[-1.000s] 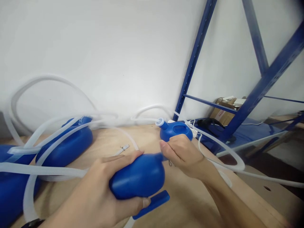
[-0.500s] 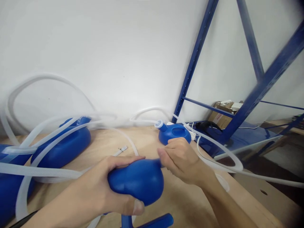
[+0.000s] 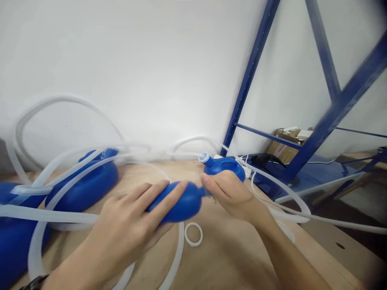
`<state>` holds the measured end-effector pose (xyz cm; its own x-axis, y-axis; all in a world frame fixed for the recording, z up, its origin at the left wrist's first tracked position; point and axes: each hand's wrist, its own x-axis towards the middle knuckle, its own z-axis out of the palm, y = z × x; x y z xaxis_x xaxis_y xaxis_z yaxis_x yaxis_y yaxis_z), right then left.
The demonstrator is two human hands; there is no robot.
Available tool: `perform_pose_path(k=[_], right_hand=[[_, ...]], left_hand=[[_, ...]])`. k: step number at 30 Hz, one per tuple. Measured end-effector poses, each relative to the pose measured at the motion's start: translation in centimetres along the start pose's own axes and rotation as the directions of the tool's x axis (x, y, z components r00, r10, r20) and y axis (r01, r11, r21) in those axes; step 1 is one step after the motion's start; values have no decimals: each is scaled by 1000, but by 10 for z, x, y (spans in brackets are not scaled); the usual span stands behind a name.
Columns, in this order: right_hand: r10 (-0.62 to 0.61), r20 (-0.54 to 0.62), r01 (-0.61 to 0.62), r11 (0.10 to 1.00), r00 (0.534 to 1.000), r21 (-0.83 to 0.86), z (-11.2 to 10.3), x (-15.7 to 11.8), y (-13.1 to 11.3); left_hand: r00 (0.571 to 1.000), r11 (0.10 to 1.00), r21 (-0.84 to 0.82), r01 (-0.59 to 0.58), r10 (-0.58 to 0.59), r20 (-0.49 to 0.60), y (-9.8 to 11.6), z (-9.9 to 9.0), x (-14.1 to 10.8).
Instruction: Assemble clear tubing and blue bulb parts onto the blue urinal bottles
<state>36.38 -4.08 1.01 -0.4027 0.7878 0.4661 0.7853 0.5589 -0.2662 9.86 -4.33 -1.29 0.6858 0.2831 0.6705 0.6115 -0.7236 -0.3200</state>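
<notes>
My left hand (image 3: 133, 217) is wrapped over a rounded blue plastic vessel (image 3: 181, 205), fingers across its top. The vessel lies tilted above the table, its narrow stub pointing right. At that stub my right hand (image 3: 229, 193) is closed in a fist, thumb and forefinger pressed together. A thin curl of wire (image 3: 213, 198) shows beneath the fist; whatever else the fingers grip is hidden. On the table just below the vessel lies a white ring (image 3: 186, 233). Behind my right hand stands a blue jug-like bottle (image 3: 228, 166) with a handle and an open pale neck.
More blue bottles (image 3: 87, 187) sit at the left, crossed by looped translucent hoses (image 3: 69, 213). One hose (image 3: 179, 249) runs over the wooden table (image 3: 229, 249). To the right stand a blue metal rack (image 3: 250, 72) and a cardboard box (image 3: 284, 151).
The blue vessel has turned and risen slightly, and my left hand now grips it from above. The blue handle-like part below it no longer shows; the white ring has come into view.
</notes>
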Motion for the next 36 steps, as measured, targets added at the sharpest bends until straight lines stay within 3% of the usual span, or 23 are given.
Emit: perform_pose_path(k=[3, 6, 7, 8, 10, 12, 13, 15, 18, 20, 24, 27, 31, 36], right_hand=[[0, -244, -26, 994, 970, -106, -3, 2, 5], [-114, -478, 65, 991, 871, -118, -10, -3, 1], [-99, -472, 86, 995, 876, -50, -11, -5, -3], [-38, -406, 71, 995, 913, 65, -10, -7, -8], [137, -112, -89, 930, 984, 358, -3, -8, -15], [235, 191, -303, 744, 953, 595, 14, -4, -17], [263, 257, -367, 627, 930, 687, 25, -1, -15], [313, 197, -331, 462, 929, 823, 46, 7, -10], [346, -23, -173, 526, 938, 832, 68, 15, -3], [340, -70, -143, 560, 938, 816, 72, 15, -3], [368, -69, -150, 533, 927, 833, 72, 13, -4], [311, -50, -117, 495, 949, 861, 70, 12, -2], [228, -32, -97, 531, 973, 842, 66, 13, 4], [232, -31, -98, 524, 972, 846, 62, 17, 13]], left_hand=[[992, 992, -38, 121, -123, -36, -16, 9, 3], [961, 959, -73, 273, -275, -22, -34, 16, 1], [944, 941, -79, 329, -330, -10, -38, 18, -1], [924, 920, -84, 382, -383, 4, -42, 19, -2], [884, 878, -104, 467, -466, 35, -47, 19, -3], [870, 858, -145, 492, -490, 49, -48, 17, -3], [870, 855, -167, 491, -490, 51, -48, 16, -2], [875, 852, -206, 481, -481, 53, -45, 13, -1], [896, 855, -270, 442, -436, 86, -43, 8, 1], [912, 857, -311, 410, -393, 118, -42, 6, 2], [925, 861, -338, 380, -355, 134, -39, 4, 4], [922, 854, -349, 386, -363, 134, -39, 4, 5], [915, 842, -358, 403, -370, 159, -40, 6, 4], [905, 839, -341, 424, -386, 177, -41, 8, 3]])
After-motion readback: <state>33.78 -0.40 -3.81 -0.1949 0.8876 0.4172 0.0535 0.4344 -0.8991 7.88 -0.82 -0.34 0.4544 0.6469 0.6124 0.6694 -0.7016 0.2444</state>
